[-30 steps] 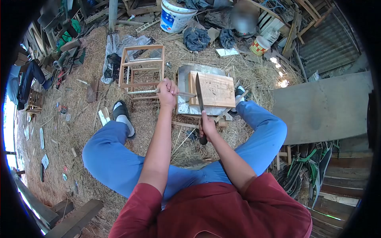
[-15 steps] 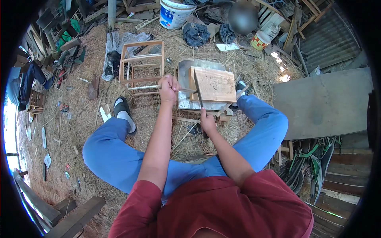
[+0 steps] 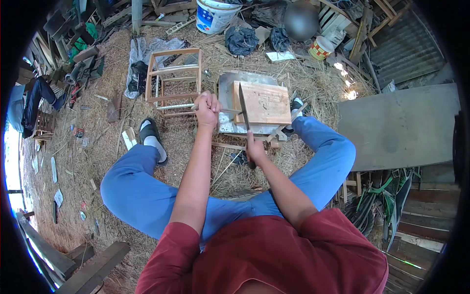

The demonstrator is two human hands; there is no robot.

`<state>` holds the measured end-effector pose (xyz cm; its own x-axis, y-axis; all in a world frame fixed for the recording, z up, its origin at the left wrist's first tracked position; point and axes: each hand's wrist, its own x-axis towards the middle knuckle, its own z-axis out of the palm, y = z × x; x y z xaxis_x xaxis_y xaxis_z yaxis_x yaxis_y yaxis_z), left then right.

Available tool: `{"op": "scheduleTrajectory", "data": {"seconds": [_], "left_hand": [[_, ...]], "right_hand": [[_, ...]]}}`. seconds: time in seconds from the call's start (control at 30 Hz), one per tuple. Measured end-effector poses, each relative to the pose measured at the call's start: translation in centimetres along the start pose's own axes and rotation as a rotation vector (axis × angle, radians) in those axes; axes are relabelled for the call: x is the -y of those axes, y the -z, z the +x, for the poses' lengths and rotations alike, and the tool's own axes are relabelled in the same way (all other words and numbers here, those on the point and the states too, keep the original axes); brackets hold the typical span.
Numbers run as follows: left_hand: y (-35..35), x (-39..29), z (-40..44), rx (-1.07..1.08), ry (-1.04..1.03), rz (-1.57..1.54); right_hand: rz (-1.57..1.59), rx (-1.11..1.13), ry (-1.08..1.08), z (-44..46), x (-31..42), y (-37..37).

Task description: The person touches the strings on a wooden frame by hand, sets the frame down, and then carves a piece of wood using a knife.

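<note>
My left hand point(image 3: 207, 110) is closed around a thin wooden stick point(image 3: 229, 111), whose far end points right, to the left edge of a thick wooden block point(image 3: 267, 103). In my right hand point(image 3: 255, 149) is a long knife point(image 3: 244, 105), held by its handle with the blade pointing away from me. The blade crosses the stick's end beside the block's left side; whether it touches the stick I cannot tell. Under the block lies a grey metal-topped stand point(image 3: 227, 88). Just beyond my left hand, a slatted wooden frame point(image 3: 176, 70) rests on the ground.
Straw and shavings cover the ground around my feet. A large grey board point(image 3: 396, 128) is on the right. At the back are a white bucket point(image 3: 217, 17), black plastic bags point(image 3: 241, 40) and a red-yellow bucket point(image 3: 321, 48). Timber beams point(image 3: 95, 269) lie at lower left.
My right hand and the knife have shifted very slightly away from me. The left hand keeps its grip on the stick, and the view has tilted a little.
</note>
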<state>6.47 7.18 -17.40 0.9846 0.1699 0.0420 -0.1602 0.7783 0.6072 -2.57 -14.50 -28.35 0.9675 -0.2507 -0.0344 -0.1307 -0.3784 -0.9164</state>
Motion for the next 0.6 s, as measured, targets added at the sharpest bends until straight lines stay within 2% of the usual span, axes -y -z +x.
{"op": "scheduleTrajectory", "data": {"seconds": [0.1, 0.13, 0.17, 0.27, 0.3, 0.37, 0.4, 0.43, 0.5, 0.6], "left_hand": [[0.0, -0.1, 0.4, 0.075, -0.029, 0.100], [0.2, 0.1, 0.2, 0.051, -0.032, 0.086], [0.4, 0.3, 0.0, 0.027, -0.030, 0.072], [1.0, 0.3, 0.1, 0.016, -0.009, 0.014], [1.2, 0.3, 0.1, -0.005, 0.000, -0.007], [1.2, 0.4, 0.0, -0.004, -0.005, -0.003], [1.2, 0.3, -0.1, 0.008, -0.013, 0.002], [1.3, 0.3, -0.1, 0.008, -0.013, 0.004], [1.2, 0.3, -0.2, 0.015, 0.012, 0.013], [0.8, 0.4, -0.3, -0.013, -0.031, 0.038]], "right_hand": [[0.331, 0.362, -0.596, -1.6, 5.5, 1.4], [0.319, 0.357, -0.632, -1.4, 6.6, 1.7], [0.321, 0.359, -0.633, -1.1, 7.3, 1.8], [0.266, 0.243, -0.355, 0.5, 10.1, 2.1], [0.263, 0.247, -0.355, 1.0, 11.9, 2.3], [0.448, 0.117, -0.127, 1.1, 14.7, 2.9], [0.462, 0.064, -0.117, 1.0, 15.5, 3.0], [0.464, 0.064, -0.117, 1.1, 13.8, 2.5], [0.224, -0.056, 0.101, 1.2, 6.1, 0.6], [-0.174, 0.263, -0.399, -0.9, 1.3, 0.2]]}}
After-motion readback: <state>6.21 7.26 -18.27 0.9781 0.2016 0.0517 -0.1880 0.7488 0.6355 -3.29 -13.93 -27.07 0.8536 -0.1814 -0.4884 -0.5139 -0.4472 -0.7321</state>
